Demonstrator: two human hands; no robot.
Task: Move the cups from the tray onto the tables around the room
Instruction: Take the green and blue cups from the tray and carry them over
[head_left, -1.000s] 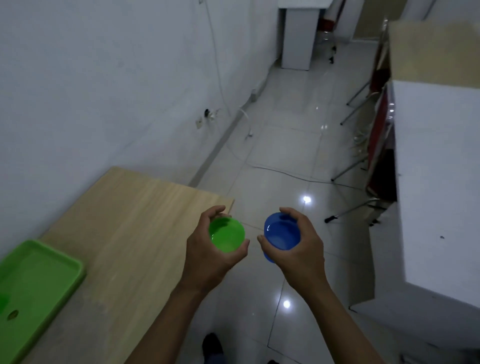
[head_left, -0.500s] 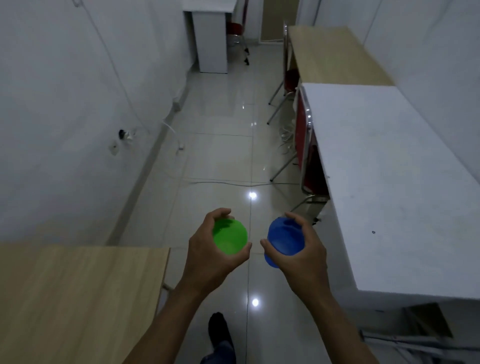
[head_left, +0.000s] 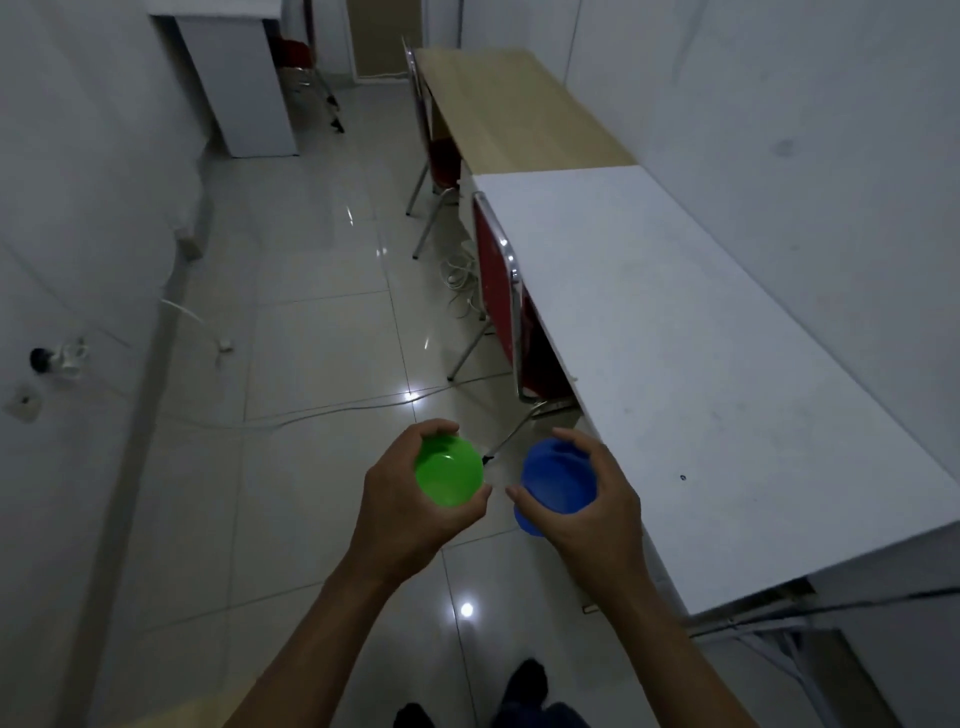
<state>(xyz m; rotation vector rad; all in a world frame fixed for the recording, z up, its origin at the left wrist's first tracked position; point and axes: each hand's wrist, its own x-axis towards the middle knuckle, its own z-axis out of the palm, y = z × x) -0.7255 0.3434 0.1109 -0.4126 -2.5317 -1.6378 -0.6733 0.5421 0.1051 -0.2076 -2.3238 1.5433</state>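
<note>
My left hand (head_left: 410, 512) is wrapped around a green cup (head_left: 450, 478), mouth up, held over the tiled floor. My right hand (head_left: 592, 512) grips a blue cup (head_left: 553, 480), also mouth up, just left of the near corner of a long white table (head_left: 701, 364). The two cups hang side by side, a small gap between them. Beyond the white table stands a wooden table (head_left: 514, 109) against the right wall. The tray is out of view.
A red chair (head_left: 498, 291) is tucked under the white table, and a second chair (head_left: 431, 150) stands at the wooden one. A cable (head_left: 311, 413) crosses the glossy floor. A white cabinet (head_left: 239, 78) stands far left. My feet (head_left: 524, 686) show at the bottom.
The view has swung right: the wooden table with the green tray has left the frame and the white table has come closer. Both hands still hold their cups in the same pose.
</note>
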